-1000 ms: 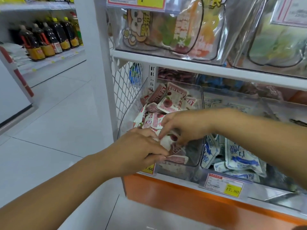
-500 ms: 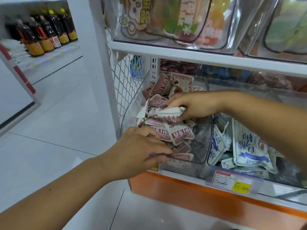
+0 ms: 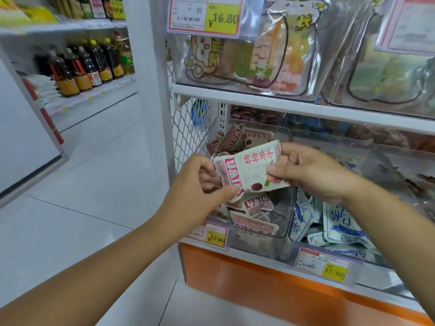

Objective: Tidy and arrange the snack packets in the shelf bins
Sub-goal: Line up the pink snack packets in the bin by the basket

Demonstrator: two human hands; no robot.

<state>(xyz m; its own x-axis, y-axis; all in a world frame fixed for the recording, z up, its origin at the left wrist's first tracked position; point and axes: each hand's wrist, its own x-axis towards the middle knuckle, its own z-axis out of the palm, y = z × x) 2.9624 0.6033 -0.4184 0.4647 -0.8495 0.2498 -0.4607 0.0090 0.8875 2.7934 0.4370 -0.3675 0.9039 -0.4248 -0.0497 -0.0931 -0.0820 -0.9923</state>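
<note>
The left hand (image 3: 200,184) and right hand (image 3: 310,172) now pinch opposite ends of one white-and-red crinkled snack packet (image 3: 249,170), raised from the clear plastic shelf bin (image 3: 283,215), likely for straightening.

the lower shelf (image 3: 256,254) is white and sits over an orange base (image 3: 259,290). directly on it stand clear bins side by side. the left bin (image 3: 283,217), next to the white mesh side panel (image 3: 188,132), holds red-and-white packets (image 3: 255,205) in a loose heap. the next bin (image 3: 329,138) touches it on the right and holds blue-and-white packets (image 3: 341,222). two price tags (image 3: 208,234) hang on the front edge, one below each bin. the upper shelf (image 3: 282,103), also white, carries two bigger clear bins (image 3: 247,67) with large bags inside, and another price tag (image 3: 204,15) hangs on the left one.
</note>
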